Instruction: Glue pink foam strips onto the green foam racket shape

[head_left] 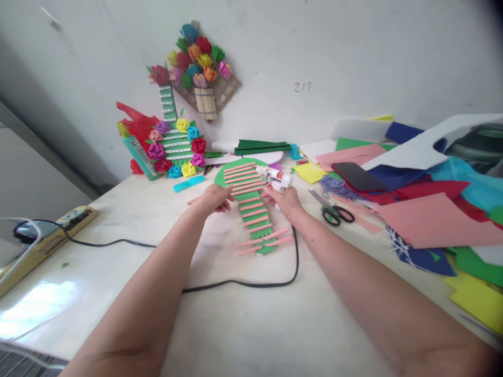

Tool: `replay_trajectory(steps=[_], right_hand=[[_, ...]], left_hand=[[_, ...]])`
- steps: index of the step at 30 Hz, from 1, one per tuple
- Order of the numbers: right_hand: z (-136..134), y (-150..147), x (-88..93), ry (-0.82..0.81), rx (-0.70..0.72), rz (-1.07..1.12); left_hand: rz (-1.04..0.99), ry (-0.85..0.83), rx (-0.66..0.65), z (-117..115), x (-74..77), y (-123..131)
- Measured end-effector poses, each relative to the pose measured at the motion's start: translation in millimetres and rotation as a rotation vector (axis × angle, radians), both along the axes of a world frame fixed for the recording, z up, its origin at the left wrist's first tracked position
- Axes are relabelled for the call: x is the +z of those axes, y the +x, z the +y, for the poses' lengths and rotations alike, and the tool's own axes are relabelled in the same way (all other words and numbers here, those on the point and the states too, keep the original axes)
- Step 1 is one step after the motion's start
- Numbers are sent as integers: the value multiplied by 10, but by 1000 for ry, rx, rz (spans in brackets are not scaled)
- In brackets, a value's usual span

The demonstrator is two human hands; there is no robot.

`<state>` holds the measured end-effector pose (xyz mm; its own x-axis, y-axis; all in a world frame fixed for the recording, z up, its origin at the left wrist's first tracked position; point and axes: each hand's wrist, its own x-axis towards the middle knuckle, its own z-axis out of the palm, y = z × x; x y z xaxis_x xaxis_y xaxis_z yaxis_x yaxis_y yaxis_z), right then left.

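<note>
A green guitar-shaped cutout (220,175) lies on the table, its neck toward me, crossed by several rolled pink paper strips. My left hand (218,199) is closed at the left end of one pink paper strip (247,189), at the lower part of the round body. At the strip's other end, my right hand (286,201) pinches with thumb and finger. Just beyond the right hand lies a white glue gun (280,177), its tip over the cutout; the hand partly hides it. Loose pink strips (281,241) cross the neck's near end.
Black-handled scissors (333,213), a dark phone (357,177) and heaped coloured sheets (440,220) lie to the right. A black cord (243,284) loops in front of the cutout. A flower-trimmed green guitar (175,144) leans at the back; a power strip (70,220) is left.
</note>
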<state>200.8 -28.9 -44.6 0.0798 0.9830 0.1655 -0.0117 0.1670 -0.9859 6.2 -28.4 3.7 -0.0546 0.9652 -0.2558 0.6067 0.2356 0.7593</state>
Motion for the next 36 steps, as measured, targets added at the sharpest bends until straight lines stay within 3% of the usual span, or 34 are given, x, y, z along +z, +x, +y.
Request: replay_trajectory(steps=[6,16,36], right_hand=[[-36,-26,40,0,-11,4],[-46,-33,45,27,-18,-97],[56,-17,-105,59,-32,-64]], left_hand=[[-149,-127,-147,-3,9,-75],[-187,-212,-84,-45,60,10],[-353,-247,-53,-142,107,123]])
